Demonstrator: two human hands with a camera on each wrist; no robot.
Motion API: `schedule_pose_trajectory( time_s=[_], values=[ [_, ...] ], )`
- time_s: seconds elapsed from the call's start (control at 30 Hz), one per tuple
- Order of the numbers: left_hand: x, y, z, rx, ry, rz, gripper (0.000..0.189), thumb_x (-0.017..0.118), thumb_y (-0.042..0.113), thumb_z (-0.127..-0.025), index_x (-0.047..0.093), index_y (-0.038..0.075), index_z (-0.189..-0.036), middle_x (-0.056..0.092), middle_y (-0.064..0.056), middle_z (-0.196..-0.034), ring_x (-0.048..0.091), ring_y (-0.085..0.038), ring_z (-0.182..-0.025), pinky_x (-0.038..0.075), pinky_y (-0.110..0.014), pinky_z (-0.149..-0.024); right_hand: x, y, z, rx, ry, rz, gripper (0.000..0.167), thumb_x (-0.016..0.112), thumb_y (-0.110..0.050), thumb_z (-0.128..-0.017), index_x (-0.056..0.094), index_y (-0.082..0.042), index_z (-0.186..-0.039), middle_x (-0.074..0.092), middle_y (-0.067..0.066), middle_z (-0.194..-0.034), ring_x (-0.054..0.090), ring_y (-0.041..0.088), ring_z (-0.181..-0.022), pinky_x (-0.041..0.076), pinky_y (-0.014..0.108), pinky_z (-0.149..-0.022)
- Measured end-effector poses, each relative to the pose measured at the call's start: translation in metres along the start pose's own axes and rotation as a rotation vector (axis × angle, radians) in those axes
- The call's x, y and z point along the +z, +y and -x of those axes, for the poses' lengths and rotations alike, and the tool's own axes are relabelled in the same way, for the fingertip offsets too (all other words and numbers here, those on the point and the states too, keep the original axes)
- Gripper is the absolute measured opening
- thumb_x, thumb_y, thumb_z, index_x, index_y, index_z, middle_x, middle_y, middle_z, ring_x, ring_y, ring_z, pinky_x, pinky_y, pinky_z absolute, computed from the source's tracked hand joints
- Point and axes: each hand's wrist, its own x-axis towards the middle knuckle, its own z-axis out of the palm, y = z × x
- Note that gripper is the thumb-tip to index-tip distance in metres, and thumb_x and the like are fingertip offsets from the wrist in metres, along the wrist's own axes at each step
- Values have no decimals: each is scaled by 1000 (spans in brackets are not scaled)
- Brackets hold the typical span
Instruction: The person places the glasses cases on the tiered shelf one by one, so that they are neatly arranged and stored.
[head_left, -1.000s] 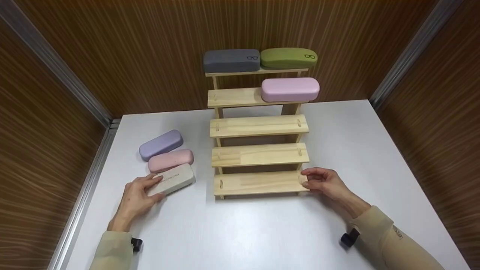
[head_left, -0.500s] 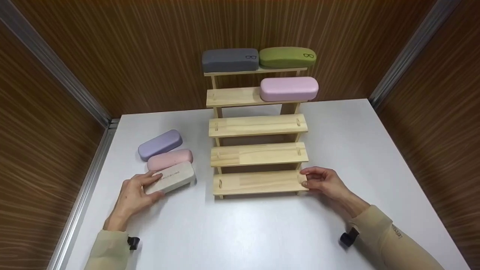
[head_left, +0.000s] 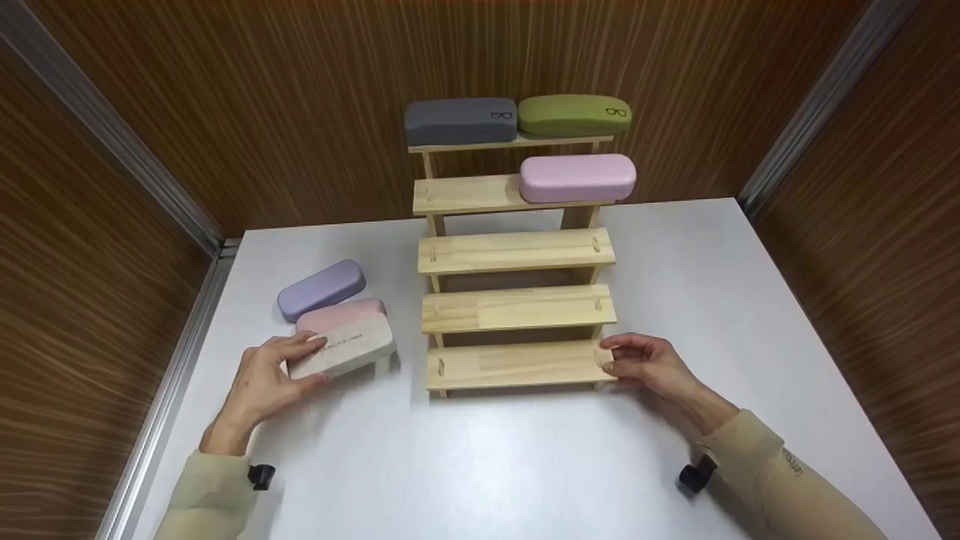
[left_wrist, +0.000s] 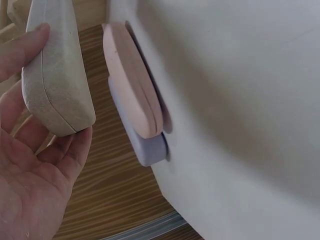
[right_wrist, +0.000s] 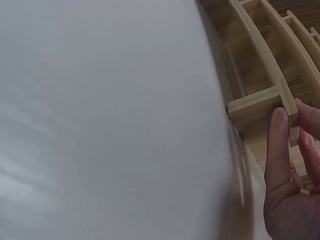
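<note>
Left hand covered start of lettering on white case (rest hard to make out from here); pink case partly blocked behind it. White case held above table, towards left edge, long axis slanting, far end pointing at rack's side. Left thumb and fingers clamped its near end. Right hand, well apart, pinched lowest shelf's right end.

Cases on rack, two other cases left on table
</note>
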Motion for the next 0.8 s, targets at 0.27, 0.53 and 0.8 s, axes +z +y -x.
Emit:
schedule_pose_trajectory(
  time_s=[0.27, 0.53, 0.8],
  values=[
    [-11, 11, -10, 40, 4, 21, 55, 98, 12, -79, 84, 12, -132, 79, -17, -141, 76, -42, -132, 50, -24, -96, 1, -2, 2, 19, 6, 23, 34, 80, 3, -98, 78, -9, -129, 82, -9, -100, 79, 6, -93, 71, 26, -83],
    [-21, 21, -20, 85, 17, 57, 56, 99, 10, -78, 84, 12, -132, 79, -17, -141, 76, -44, -130, 43, -11, -96, 1, -2, 2, 30, 4, 24, 34, 79, 3, -98, 78, -9, -130, 82, -8, -100, 81, 8, -92, 72, 29, -82],
    [-32, 32, -33, 133, 46, 134, 55, 99, 5, -77, 85, 11, -130, 81, -17, -137, 75, -46, -130, 39, -2, -101, 2, -5, 2, 44, 4, -29, 34, 79, 5, -98, 80, -13, -127, 81, -7, -100, 81, 8, -91, 72, 32, -83]
  ],
)
